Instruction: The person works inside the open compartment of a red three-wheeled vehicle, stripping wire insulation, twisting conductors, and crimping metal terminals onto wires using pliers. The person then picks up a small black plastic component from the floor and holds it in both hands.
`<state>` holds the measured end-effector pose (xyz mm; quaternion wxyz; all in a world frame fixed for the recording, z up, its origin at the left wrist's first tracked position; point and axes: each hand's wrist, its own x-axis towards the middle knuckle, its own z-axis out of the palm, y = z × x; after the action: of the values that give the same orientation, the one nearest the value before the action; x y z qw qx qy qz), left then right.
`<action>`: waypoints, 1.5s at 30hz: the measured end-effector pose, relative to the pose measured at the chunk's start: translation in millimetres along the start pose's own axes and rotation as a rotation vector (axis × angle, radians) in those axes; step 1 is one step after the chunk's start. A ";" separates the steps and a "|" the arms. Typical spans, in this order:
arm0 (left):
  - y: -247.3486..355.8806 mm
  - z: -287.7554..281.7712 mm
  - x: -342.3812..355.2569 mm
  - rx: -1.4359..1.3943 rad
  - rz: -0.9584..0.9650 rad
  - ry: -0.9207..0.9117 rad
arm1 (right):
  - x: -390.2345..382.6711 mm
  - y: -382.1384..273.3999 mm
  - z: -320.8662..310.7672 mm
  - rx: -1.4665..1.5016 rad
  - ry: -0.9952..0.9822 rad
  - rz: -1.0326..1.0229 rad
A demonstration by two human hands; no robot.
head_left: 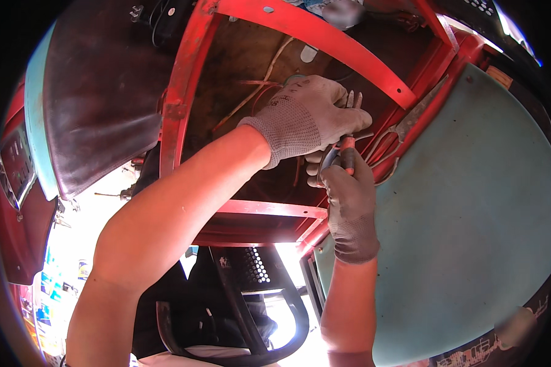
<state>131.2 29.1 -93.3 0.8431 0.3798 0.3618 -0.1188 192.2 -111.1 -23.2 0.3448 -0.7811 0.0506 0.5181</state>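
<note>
My left hand [318, 113], in a grey knit work glove, reaches over the opening of a red metal frame [318, 27]. Its thumb and fingers are pinched together, with thin greyish tips showing beside them; what they grip I cannot make out. Just below it, my right hand [354, 205], also gloved, is closed round pliers with a red-and-black handle [348, 156]. The left hand and the fingers hide part of the tool. A thin pale strand [365, 134] sticks out between the two hands.
Loose wires [251, 98] run across the brown panel inside the frame. More red and pale wires [386, 144] lie along the right rail. A large teal panel [471, 214] fills the right side; a dark maroon padded panel [110, 92] stands left. Black tubular bars [245, 318] are below.
</note>
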 end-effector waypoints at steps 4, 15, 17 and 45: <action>-3.4 -0.8 -7.8 0.206 0.159 0.079 | 4.0 18.2 -7.9 -0.131 -0.069 -0.161; -49.3 35.9 -45.0 -0.680 -0.201 -0.094 | 6.8 34.9 10.5 -0.177 -0.003 -0.407; -44.0 38.0 -43.0 -0.685 -0.247 -0.037 | 5.0 28.9 17.6 0.224 0.043 -0.131; -46.1 23.9 -40.0 -0.123 -0.123 0.125 | 34.8 73.7 8.3 0.088 0.000 -0.200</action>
<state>93.3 -22.8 -80.1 0.8317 0.3109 0.4429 -0.1241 169.5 -152.3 -90.3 0.4287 -0.7663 -0.0047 0.4786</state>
